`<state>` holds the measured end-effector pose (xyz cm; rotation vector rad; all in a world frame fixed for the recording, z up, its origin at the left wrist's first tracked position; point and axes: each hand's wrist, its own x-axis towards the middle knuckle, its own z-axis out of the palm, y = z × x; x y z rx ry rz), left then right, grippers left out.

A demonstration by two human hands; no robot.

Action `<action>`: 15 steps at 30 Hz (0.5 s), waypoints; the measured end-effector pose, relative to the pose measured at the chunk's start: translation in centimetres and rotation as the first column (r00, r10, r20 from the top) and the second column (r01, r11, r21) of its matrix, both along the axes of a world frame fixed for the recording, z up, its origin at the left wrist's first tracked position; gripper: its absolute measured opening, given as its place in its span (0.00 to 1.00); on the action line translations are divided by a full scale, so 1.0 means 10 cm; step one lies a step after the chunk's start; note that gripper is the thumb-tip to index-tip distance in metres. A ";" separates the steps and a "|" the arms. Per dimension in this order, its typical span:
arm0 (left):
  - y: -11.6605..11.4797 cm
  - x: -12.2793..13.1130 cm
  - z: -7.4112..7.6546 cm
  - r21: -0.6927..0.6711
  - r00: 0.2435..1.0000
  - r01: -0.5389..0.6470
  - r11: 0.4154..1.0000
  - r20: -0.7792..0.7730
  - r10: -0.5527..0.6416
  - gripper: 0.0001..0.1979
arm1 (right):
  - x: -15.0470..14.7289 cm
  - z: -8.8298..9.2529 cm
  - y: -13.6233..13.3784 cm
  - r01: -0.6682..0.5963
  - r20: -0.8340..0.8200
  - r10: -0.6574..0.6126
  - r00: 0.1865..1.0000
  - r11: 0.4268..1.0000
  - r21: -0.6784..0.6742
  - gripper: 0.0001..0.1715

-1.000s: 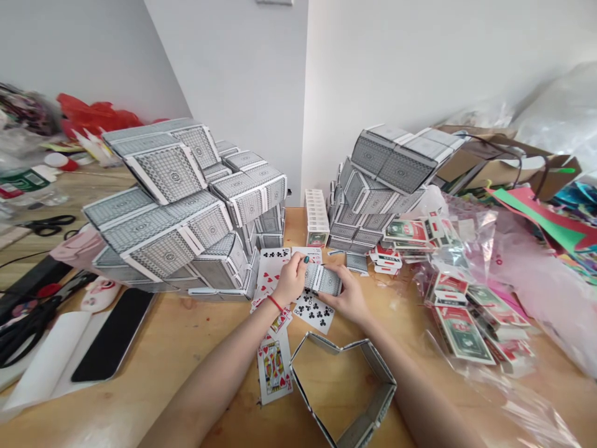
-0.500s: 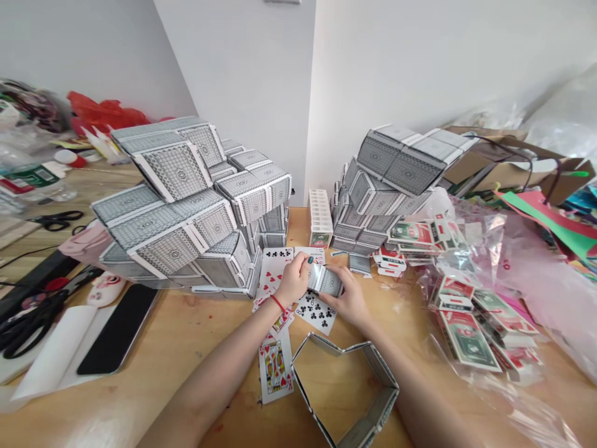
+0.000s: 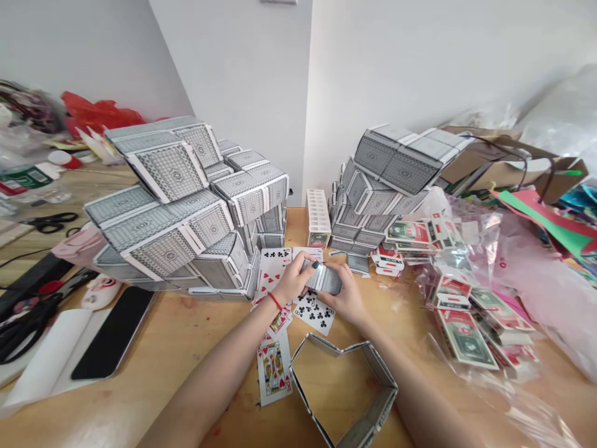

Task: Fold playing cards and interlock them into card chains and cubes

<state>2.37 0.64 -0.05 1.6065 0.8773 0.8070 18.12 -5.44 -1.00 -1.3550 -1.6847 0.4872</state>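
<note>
Between my two hands is a small piece of grey-backed playing cards (image 3: 323,279), with a white strip across its middle. My left hand (image 3: 293,280) grips its left end, the thumb lying on top. Fingers of my right hand (image 3: 347,291) are closed round the right end. Loose face-up cards lie beneath and beside my hands: an eight of clubs (image 3: 313,313), a king of hearts (image 3: 275,370) and a card with hearts (image 3: 269,274). A heart-shaped frame made of cards (image 3: 389,392) stands on the table between my forearms.
Stacked card-built blocks rise at left (image 3: 172,230) and right (image 3: 373,186). A row of card boxes (image 3: 318,214) stands between them. Plastic-wrapped card packs (image 3: 466,336) lie at right. A phone (image 3: 114,333), black scissors (image 3: 28,330) and a computer mouse (image 3: 103,291) sit at left.
The camera view has shifted slightly. My left thumb has slid a little to the right along the top of the card piece; both hands keep hold of it.
</note>
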 end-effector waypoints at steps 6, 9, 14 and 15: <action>0.00 -0.03 0.09 0.236 0.998 -0.045 0.971 -0.028 0.054 0.11 | 0.01 -0.03 0.03 0.066 -0.142 -0.063 0.988 0.998 0.023 0.49; -0.01 0.00 0.06 0.097 0.995 -0.093 0.991 0.030 0.091 0.12 | 0.02 -0.04 0.04 0.016 -0.355 -0.024 0.934 1.000 -0.025 0.47; 0.01 0.03 0.00 -0.174 0.984 -0.042 0.984 0.165 0.071 0.16 | 0.02 -0.01 0.04 -0.153 -0.520 0.068 0.851 0.980 -0.123 0.35; 0.02 0.03 -0.01 -0.151 0.984 -0.059 0.987 0.157 0.083 0.17 | 0.02 0.00 0.04 -0.163 -0.532 0.066 0.844 0.977 -0.137 0.33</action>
